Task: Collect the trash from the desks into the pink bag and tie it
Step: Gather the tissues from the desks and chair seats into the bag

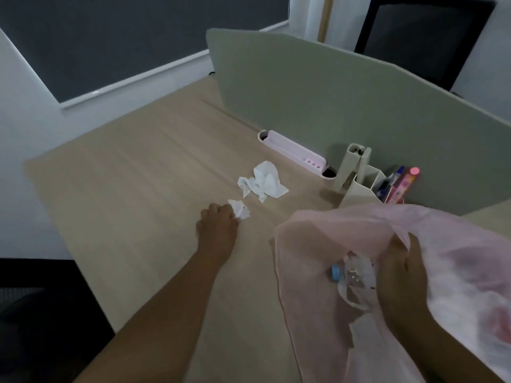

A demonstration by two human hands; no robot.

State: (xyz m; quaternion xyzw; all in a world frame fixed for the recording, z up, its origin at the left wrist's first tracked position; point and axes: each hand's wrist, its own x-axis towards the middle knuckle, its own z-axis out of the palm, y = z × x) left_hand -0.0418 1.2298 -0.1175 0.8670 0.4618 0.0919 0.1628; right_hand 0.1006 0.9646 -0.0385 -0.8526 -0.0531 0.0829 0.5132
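Our left hand [218,226] reaches across the desk [124,194], fingertips pinched on the small crumpled tissue [240,209], which lies just in front of the larger tissue [262,181]. Our right hand [401,275] grips the rim of the pink bag [312,244], fingers curled into the film, so the mouth is held wide and close for the drop. A clear bottle [348,275] already lies inside. We judge the larger tissue the next pick; tying is not yet due.

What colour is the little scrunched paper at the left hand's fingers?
White. The small crumpled tissue shows best in the head view.
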